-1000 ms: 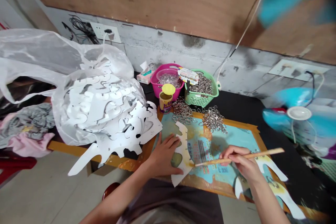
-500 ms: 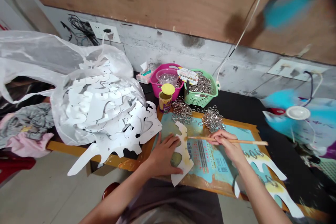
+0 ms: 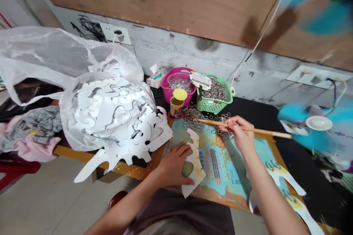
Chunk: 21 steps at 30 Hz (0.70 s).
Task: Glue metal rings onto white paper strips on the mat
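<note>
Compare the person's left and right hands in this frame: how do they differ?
The left hand lies flat, palm down, while the right hand is held up with its wrist raised. The left hand's spread fingers rest on a white cut-out; the right hand's fingers pinch a thin wooden stick. The left hand sits nearer the person than the right hand. Both are bare and over a printed board.

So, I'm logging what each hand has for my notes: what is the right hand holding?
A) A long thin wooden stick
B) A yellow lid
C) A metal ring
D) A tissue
A: the right hand grips a long thin wooden stick between its fingers and thumb.
</note>
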Available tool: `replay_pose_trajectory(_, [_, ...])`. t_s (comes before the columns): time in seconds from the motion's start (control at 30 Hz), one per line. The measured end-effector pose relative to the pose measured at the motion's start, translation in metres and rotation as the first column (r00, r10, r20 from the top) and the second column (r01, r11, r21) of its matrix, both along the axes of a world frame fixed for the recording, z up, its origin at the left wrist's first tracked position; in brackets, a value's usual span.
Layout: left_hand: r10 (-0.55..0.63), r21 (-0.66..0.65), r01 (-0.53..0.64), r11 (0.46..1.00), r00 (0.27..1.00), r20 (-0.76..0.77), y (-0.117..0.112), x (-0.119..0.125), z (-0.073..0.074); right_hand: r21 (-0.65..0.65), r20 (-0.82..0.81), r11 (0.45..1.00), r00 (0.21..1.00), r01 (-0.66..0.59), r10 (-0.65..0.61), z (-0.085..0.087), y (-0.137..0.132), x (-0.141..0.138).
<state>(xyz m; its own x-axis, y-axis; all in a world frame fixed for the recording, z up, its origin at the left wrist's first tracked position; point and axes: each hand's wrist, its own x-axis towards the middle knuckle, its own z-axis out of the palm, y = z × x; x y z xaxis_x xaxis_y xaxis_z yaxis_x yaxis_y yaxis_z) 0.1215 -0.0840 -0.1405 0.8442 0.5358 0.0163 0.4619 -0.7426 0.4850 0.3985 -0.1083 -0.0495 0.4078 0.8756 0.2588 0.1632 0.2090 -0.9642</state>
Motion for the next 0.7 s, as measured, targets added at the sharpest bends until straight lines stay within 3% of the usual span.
replay_pose_trajectory(0.2, [-0.002,-0.015,0.003,1.000,1.000,0.025,0.001,0.001,0.000,0.138,0.234,0.985,0.970,-0.105,0.071,0.049,0.062,-0.047])
replay_pose_trajectory(0.4, [0.002,-0.023,-0.002,1.000,1.000,0.031,0.000,0.001,-0.001,0.132,0.551,0.969,0.828,-0.210,0.104,0.050,0.111,-0.075])
replay_pose_trajectory(0.47, [0.003,-0.015,-0.003,1.000,0.999,0.033,0.000,0.001,0.000,0.098,0.505,0.968,0.850,-0.229,0.150,0.046,0.114,-0.074])
replay_pose_trajectory(0.53, [0.000,-0.007,0.000,1.000,0.999,0.035,0.000,0.001,0.000,0.075,0.345,0.976,0.924,-0.203,0.166,0.042,0.111,-0.068])
replay_pose_trajectory(0.6, [-0.002,-0.006,0.002,1.000,0.999,0.035,0.000,0.001,0.000,0.082,0.149,0.990,0.984,-0.112,0.099,0.040,0.105,-0.058])
replay_pose_trajectory(0.7, [-0.001,-0.012,0.002,1.000,0.999,0.036,0.000,0.001,-0.002,0.076,-0.032,0.997,0.999,0.002,0.000,0.036,0.090,-0.037])
